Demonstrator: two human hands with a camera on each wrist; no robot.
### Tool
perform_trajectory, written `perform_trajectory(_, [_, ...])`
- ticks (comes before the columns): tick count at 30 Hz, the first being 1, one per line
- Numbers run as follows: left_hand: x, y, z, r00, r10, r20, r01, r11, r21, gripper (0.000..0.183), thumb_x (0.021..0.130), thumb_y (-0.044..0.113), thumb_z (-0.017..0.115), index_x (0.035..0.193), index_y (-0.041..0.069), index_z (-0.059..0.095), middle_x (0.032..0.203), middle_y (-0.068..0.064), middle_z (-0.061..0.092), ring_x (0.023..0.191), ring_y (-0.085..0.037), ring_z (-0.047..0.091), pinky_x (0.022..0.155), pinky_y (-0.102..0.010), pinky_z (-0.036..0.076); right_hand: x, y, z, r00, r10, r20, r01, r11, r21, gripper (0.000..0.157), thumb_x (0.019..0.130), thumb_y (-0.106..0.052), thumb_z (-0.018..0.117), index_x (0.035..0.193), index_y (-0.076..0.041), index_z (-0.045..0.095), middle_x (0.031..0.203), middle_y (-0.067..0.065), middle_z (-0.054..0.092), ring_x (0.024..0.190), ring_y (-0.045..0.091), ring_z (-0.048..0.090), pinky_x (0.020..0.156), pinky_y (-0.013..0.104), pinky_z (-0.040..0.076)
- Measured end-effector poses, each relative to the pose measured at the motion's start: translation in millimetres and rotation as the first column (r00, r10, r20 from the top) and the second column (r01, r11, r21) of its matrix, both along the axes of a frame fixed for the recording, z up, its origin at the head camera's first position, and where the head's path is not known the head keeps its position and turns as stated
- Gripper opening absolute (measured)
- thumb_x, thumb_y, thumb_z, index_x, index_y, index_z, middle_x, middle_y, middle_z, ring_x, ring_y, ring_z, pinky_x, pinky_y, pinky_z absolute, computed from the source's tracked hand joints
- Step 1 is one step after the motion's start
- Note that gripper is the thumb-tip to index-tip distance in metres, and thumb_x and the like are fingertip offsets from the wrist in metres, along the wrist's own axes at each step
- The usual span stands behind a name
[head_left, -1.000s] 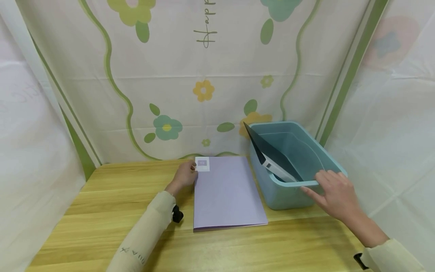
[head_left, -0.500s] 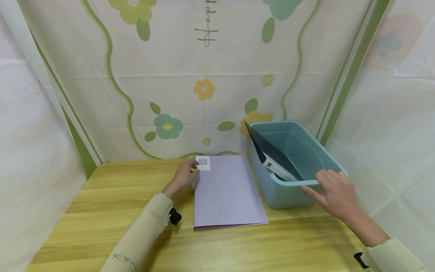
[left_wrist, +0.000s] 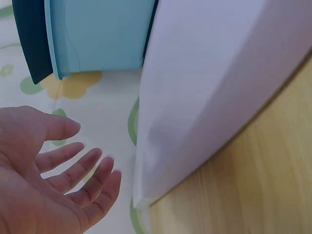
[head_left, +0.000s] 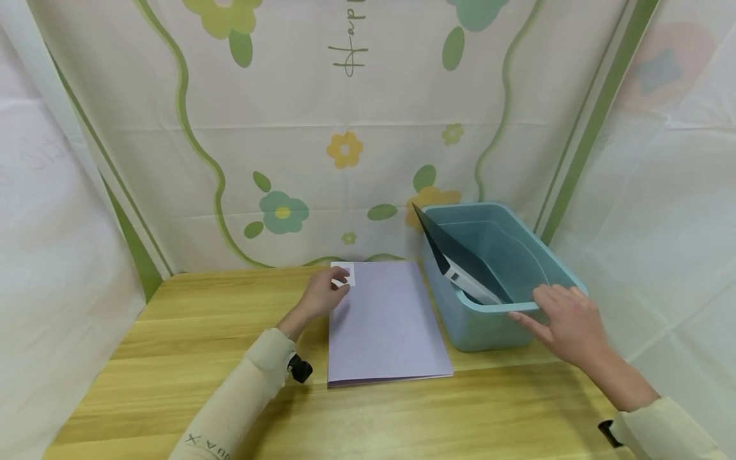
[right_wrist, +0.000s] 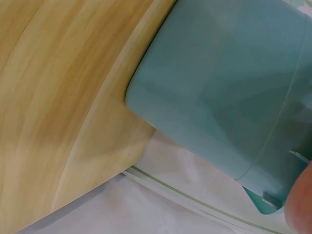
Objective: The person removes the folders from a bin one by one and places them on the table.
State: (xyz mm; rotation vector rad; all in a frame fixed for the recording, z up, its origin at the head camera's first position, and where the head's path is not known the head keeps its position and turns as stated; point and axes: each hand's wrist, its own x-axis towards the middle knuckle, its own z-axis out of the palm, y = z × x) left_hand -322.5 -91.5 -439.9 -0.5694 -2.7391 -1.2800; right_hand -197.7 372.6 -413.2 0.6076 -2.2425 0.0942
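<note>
Purple folder [head_left: 388, 326] flat on counter [head_left: 190, 345], beside blue bin [head_left: 483, 331]; left hand [head_left: 322, 294] over folder's far corner, fingers [left_wrist: 74, 170] relaxed, parted, empty; right hand [head_left: 569, 326] grips bin's near rim, presumably to steady it.

1. The folder [head_left: 391, 326] is pale purple and longer than wide. It lies flat, a thin gap parting its layers at the 6 o'clock edge. A white label [head_left: 344, 265] with purple print sits at its 11 o'clock corner.
2. The left hand [head_left: 322, 295] hovers above that label, fingers loosely bent; the left-wrist view shows the fingertips apart from the folder.
3. The blue bin [head_left: 489, 335], round-cornered, stands upright just beside the folder, toward 2 o'clock.
4. The right hand [head_left: 570, 332] grips the bin's rim at 5 o'clock, thumb outside.
</note>
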Motion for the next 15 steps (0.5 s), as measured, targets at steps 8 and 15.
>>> perform_trajectory(8, [8.8, 12, 5.6, 1.0, -0.017, -0.002, 0.017, 1.0, 0.023, 0.027, 0.097, 0.008, 0.065, 0.124, 0.001, 0.065, 0.113, -0.014, 0.07, 0.093, -0.031, 0.068, 0.077, -0.037, 0.058, 0.4, 2, 2.4, 1.0, 0.001, 0.019, -0.001, 1.0, 0.014, 0.066, 0.096, -0.077, 0.038, 0.074, -0.016, 0.04, 0.067, -0.01, 0.027, 0.056, 0.01, 0.024, 0.054, 0.027, 0.019])
perform_trajectory(15, [17.2, 25, 10.5, 0.996, -0.074, -0.046, 0.076, 0.996, 0.055, 0.026, 0.097, 0.005, 0.066, 0.122, 0.0, 0.065, 0.111, -0.015, 0.069, 0.094, -0.032, 0.068, 0.08, -0.04, 0.058, -0.8, 4, 2.2, 0.999, -0.008, 0.035, 0.007, 1.0, 0.028, 0.066, 0.096, -0.078, 0.036, 0.074, -0.016, 0.04, 0.067, -0.01, 0.026, 0.056, 0.01, 0.023, 0.053, 0.027, 0.019])
